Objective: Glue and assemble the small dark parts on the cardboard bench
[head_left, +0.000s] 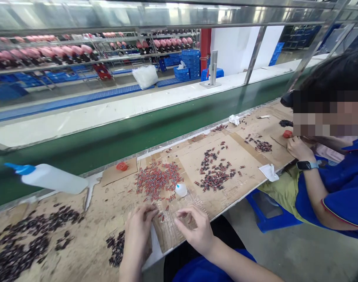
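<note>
My left hand rests on the cardboard-covered bench, its fingers curled down onto a small red-and-dark part at the near edge of a pile of small red and blue parts. My right hand hovers just right of it with thumb and fingers pinched together; what they hold is too small to make out. A small white round cap lies between the pile and my hands. A second heap of darker parts lies further right.
A white squeeze bottle with a blue tip lies at the left, an orange cap behind the pile. Dark parts cover the left bench. A green conveyor belt runs behind. A co-worker in blue sits at the right.
</note>
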Demonstrator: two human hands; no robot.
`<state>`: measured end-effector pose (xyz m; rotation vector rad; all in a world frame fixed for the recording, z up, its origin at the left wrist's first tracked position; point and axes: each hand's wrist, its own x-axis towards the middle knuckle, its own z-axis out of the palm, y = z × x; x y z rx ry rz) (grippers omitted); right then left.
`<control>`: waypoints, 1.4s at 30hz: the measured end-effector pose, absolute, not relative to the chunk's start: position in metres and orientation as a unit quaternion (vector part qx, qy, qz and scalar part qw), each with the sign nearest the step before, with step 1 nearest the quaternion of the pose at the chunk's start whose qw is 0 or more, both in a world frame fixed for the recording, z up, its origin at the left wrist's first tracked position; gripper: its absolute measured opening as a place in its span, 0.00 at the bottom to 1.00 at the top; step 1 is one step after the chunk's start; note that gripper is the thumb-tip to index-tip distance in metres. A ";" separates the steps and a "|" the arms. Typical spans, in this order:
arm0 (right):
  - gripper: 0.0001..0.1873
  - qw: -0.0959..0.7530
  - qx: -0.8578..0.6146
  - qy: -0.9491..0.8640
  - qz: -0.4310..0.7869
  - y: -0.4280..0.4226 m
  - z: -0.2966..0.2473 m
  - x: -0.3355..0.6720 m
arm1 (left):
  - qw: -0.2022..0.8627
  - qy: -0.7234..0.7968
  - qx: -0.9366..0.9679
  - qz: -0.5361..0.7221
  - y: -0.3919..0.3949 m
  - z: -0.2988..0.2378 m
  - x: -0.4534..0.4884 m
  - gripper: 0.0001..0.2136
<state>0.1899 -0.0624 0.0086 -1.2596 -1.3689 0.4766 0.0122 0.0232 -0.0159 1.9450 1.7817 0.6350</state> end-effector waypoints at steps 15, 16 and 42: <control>0.11 0.549 -0.433 -0.571 0.431 -0.040 0.009 0.203 | 0.523 0.486 0.513 0.476 -0.022 0.024 0.063 0.11; 0.11 0.546 -0.430 -0.567 0.441 -0.038 0.009 0.205 | 0.532 0.482 0.509 0.475 -0.023 0.024 0.065 0.11; 0.21 0.574 -0.566 -0.373 0.459 -0.035 -0.003 0.225 | 0.372 0.517 0.633 0.440 -0.023 -0.006 0.090 0.07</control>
